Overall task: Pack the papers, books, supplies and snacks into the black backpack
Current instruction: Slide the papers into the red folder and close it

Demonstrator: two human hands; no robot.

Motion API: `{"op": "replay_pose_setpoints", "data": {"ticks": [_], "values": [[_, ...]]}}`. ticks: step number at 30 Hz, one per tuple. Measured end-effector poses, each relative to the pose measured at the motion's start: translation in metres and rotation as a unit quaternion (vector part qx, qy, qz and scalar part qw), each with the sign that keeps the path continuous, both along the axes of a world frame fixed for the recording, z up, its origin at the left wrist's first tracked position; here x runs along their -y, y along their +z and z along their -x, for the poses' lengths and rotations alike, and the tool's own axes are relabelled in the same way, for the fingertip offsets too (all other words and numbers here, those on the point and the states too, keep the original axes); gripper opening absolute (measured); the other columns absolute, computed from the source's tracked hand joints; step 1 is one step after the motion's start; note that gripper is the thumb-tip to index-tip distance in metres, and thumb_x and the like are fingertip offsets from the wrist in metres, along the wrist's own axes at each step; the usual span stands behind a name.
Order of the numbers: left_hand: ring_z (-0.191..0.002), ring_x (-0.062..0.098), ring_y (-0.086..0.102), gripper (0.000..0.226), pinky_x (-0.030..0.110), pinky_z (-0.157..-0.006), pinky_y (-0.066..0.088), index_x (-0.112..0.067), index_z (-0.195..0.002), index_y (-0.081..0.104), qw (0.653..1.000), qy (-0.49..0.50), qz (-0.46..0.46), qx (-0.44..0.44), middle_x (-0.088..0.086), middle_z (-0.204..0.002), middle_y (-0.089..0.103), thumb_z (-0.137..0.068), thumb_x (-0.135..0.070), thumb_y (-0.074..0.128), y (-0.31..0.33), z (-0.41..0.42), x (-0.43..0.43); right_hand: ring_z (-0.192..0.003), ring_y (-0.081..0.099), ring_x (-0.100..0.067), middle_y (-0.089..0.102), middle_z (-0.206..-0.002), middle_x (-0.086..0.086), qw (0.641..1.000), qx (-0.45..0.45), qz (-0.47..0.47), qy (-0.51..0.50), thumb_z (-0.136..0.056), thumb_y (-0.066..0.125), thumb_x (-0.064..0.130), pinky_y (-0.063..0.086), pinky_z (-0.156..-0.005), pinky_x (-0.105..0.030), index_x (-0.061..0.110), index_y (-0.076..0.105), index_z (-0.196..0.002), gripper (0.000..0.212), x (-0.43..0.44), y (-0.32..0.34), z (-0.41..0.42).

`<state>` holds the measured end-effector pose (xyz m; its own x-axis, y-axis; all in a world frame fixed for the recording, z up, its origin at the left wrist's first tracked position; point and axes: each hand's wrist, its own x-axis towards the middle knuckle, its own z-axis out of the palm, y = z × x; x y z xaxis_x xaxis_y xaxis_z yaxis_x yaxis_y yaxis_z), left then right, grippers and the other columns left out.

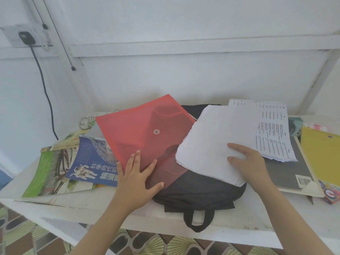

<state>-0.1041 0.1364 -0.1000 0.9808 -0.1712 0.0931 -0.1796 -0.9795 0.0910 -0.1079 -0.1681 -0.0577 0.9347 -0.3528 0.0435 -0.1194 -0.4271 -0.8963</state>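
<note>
cam: head, worn by the person, wide-angle | facing: looking forward and down over the table [110,208] toward the wall [184,70] | range: sitting close, the backpack [198,190] lying in the lower middle | framing: wall filling the upper half, floor [165,243] showing beneath the table's near edge — straight lines bowing at the sides

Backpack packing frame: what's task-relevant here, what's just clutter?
Job: black backpack, red snap folder, white paper stack, printed sheets, blue astronaut book, green book, grey book, yellow envelope, left hand, right hand.
Lying about: wall socket, black cable, white cord.
</note>
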Motion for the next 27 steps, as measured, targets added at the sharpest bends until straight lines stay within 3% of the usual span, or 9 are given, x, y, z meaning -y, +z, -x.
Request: {"op": "replay_pose_setpoints", "data": {"ticks": [3,8,10,12,13,16,19,27], "values": [[-0.145,0.028,0.001,0.084,0.053,-0.112,-0.005,-0.046,-0.142,0.005,0.997,-0.022,0.054,0.047,0.011,-0.158,0.004,-0.068,-0.082,0.019,-0.004,-0.004,-0.003,-0.109,0.044,-0.006,0.053,-0.115,0.011,1.0,0.001,-0.008,-0.002,-0.085,0.061,0.005,0.033,-0.102,-0.023,0.024,0.064,-0.12,0.039,0.002,-0.001,0.0],[-0.142,0.028,0.018,0.097,0.051,-0.113,0.003,-0.041,-0.146,0.018,0.992,-0.035,0.083,0.091,0.005,-0.156,0.018,-0.061,-0.08,0.04,0.001,-0.012,-0.008,-0.115,0.048,-0.01,0.055,-0.122,0.011,0.998,0.002,-0.054,-0.007,-0.084,0.063,0.008,0.039,-0.103,-0.029,0.03,0.065,-0.114,0.038,0.006,-0.003,0.001],[-0.142,0.028,0.019,0.105,0.05,-0.113,0.004,-0.039,-0.148,0.012,0.992,-0.027,0.075,0.093,0.004,-0.156,0.019,-0.056,-0.082,0.04,0.006,-0.016,-0.007,-0.112,0.052,-0.014,0.054,-0.12,0.012,0.996,-0.001,-0.084,-0.01,-0.085,0.063,0.009,0.05,-0.086,-0.025,0.033,0.065,-0.112,0.037,0.008,-0.002,0.002],[-0.141,0.029,0.021,0.11,0.051,-0.113,0.007,-0.036,-0.148,0.009,0.992,-0.017,0.065,0.103,0.006,-0.155,0.021,-0.053,-0.082,0.039,0.01,-0.021,-0.005,-0.103,0.055,-0.015,0.055,-0.118,0.012,0.995,0.0,-0.102,-0.011,-0.085,0.063,0.009,0.044,-0.059,-0.011,0.033,0.065,-0.112,0.036,0.01,0.001,0.004],[-0.141,0.029,0.022,0.111,0.052,-0.113,0.008,-0.036,-0.148,0.008,0.992,-0.013,0.06,0.107,0.006,-0.155,0.021,-0.052,-0.082,0.039,0.012,-0.023,-0.003,-0.098,0.056,-0.013,0.055,-0.118,0.011,0.994,0.004,-0.112,-0.014,-0.086,0.062,0.008,0.041,-0.058,-0.009,0.031,0.065,-0.114,0.036,0.011,0.003,0.005],[-0.143,0.025,0.013,0.113,0.049,-0.114,0.004,-0.038,-0.148,-0.004,0.995,0.003,0.05,0.092,0.004,-0.157,0.012,-0.054,-0.081,0.042,0.016,-0.032,0.006,-0.084,0.052,0.003,0.053,-0.115,0.01,0.99,0.017,-0.138,-0.016,-0.087,0.062,0.005,0.041,-0.061,-0.009,0.027,0.064,-0.115,0.036,0.013,0.009,0.007],[-0.144,0.023,0.009,0.115,0.048,-0.114,0.002,-0.038,-0.147,-0.006,0.995,0.016,0.051,0.081,0.004,-0.158,0.006,-0.058,-0.08,0.052,0.02,-0.042,0.02,-0.086,0.05,0.008,0.056,-0.11,0.014,0.987,0.022,-0.158,-0.003,-0.086,0.062,0.003,0.039,-0.063,-0.008,0.025,0.065,-0.115,0.037,0.015,0.012,0.01],[-0.143,0.028,0.011,0.108,0.052,-0.114,0.009,-0.03,-0.149,-0.004,0.996,0.035,0.034,0.07,0.01,-0.157,0.006,-0.07,-0.067,0.059,0.025,-0.072,0.052,-0.093,0.05,-0.005,0.055,-0.108,0.016,0.986,-0.008,-0.163,0.019,-0.081,0.066,0.005,0.041,-0.069,-0.02,0.027,0.071,-0.099,0.029,0.026,0.018,0.021]]}}
